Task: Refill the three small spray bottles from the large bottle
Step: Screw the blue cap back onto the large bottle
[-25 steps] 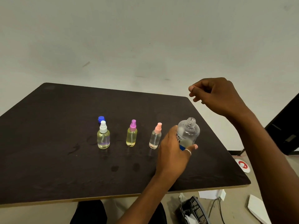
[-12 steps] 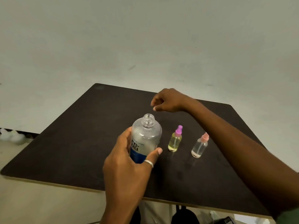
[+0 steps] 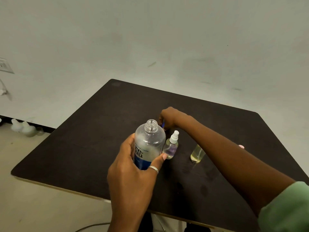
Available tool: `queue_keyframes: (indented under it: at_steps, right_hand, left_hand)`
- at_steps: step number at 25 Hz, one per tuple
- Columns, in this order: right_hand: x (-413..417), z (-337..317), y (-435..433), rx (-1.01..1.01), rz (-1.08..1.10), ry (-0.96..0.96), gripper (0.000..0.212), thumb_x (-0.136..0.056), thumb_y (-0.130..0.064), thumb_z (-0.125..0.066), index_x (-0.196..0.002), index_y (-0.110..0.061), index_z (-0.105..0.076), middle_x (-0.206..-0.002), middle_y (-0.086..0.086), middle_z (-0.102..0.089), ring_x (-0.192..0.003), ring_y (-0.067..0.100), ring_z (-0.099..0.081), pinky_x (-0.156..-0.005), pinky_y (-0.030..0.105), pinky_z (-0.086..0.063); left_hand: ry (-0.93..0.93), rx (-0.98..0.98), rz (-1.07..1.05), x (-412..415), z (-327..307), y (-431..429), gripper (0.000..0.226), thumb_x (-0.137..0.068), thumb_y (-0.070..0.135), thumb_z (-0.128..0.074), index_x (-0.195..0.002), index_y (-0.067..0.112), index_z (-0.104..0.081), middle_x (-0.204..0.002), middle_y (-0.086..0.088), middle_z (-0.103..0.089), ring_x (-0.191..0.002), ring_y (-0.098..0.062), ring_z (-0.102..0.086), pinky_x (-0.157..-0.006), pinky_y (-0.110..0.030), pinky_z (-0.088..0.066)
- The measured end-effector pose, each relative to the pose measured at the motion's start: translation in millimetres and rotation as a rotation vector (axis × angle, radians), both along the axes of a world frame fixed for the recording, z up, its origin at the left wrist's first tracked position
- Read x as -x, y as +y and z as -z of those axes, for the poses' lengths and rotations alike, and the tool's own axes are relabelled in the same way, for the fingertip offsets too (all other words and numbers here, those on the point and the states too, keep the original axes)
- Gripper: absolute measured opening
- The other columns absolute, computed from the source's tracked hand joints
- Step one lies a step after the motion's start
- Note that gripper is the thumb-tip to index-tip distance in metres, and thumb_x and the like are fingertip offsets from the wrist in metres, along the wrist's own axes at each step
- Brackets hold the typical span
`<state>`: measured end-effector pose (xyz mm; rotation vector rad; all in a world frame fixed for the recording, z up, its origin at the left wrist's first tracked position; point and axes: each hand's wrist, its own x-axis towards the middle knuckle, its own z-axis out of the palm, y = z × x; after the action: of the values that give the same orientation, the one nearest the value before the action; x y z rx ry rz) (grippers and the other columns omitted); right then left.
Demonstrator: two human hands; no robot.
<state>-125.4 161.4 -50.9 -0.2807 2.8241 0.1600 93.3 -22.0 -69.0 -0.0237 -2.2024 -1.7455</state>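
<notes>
My left hand (image 3: 132, 168) grips the large clear bottle (image 3: 149, 143), which has a blue label and an open neck, and holds it upright above the dark table (image 3: 93, 131). Behind the bottle my right hand (image 3: 168, 118) reaches to the table and pinches the blue cap (image 3: 163, 123). The white-topped spray bottle (image 3: 172, 145) stands just right of the large bottle. A yellowish spray bottle (image 3: 197, 154) stands further right, its top hidden by my right forearm. Only a pink tip (image 3: 241, 146) of the third spray bottle shows beyond my arm.
The table's near edge (image 3: 66, 190) runs diagonally across the lower left. White objects (image 3: 23, 128) lie on the floor by the wall at far left. A cable (image 3: 93, 226) lies on the floor below the table.
My right hand dropped from above the spray bottles to the table and took hold of the blue cap. The view shifted, bringing the white-topped bottle into sight beside the large bottle.
</notes>
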Motion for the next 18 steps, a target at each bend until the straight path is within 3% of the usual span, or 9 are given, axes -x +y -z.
queue_keyframes:
  at_steps: [2, 5, 8, 11, 18]
  right_hand:
    - [-3.1, -9.2, -1.1, 0.031, -0.016, 0.029, 0.025, -0.078, -0.013, -0.077, -0.102, -0.013, -0.073, -0.099, 0.004, -0.071, -0.093, 0.021, -0.066, -0.077, 0.028, -0.050]
    - [-20.8, -51.0, -4.3, 0.187, -0.049, 0.106, 0.031, -0.080, -0.018, -0.076, -0.110, -0.016, -0.071, -0.105, 0.000, -0.071, -0.098, 0.015, -0.065, -0.081, 0.022, -0.044]
    - [-56.5, -109.4, -6.7, 0.417, -0.080, 0.171, 0.029, -0.081, -0.021, -0.076, -0.110, -0.022, -0.071, -0.102, -0.009, -0.072, -0.093, 0.004, -0.066, -0.084, 0.018, -0.049]
    - [-96.1, -153.0, -8.8, 0.543, -0.133, 0.203, 0.026, -0.081, -0.021, -0.076, -0.106, -0.029, -0.072, -0.101, -0.017, -0.070, -0.089, -0.003, -0.067, -0.076, 0.009, -0.048]
    - [-116.5, -156.7, -28.0, 0.457, -0.233, 0.196, 0.032, -0.083, -0.020, -0.076, -0.112, -0.028, -0.070, -0.101, -0.018, -0.068, -0.090, -0.007, -0.064, -0.071, 0.001, -0.046]
  left_hand:
    - [-0.010, 0.013, -0.001, 3.3, 0.6, -0.6, 0.078, -0.060, 0.044, -0.086, -0.128, 0.040, -0.047, -0.108, 0.034, -0.052, -0.095, 0.014, -0.053, -0.070, 0.003, -0.039]
    - [-0.013, 0.011, 0.011, 11.5, -0.4, -1.6, 0.081, -0.062, 0.040, -0.088, -0.134, 0.031, -0.051, -0.124, 0.017, -0.061, -0.112, -0.003, -0.058, -0.087, -0.012, -0.045]
    - [0.011, 0.007, 0.025, 25.7, -1.9, -1.8, 0.078, -0.065, 0.037, -0.088, -0.133, 0.032, -0.051, -0.123, 0.017, -0.062, -0.111, -0.003, -0.059, -0.081, -0.006, -0.044]
    - [0.013, 0.008, 0.065, 41.0, -2.5, -1.0, 0.075, -0.067, 0.032, -0.088, -0.133, 0.031, -0.052, -0.121, 0.018, -0.060, -0.104, 0.001, -0.059, -0.072, 0.002, -0.042]
    - [-0.039, -0.002, 0.115, 67.2, 10.6, 3.0, 0.076, -0.068, 0.031, -0.089, -0.134, 0.030, -0.052, -0.121, 0.015, -0.064, -0.107, -0.004, -0.062, -0.076, -0.001, -0.046]
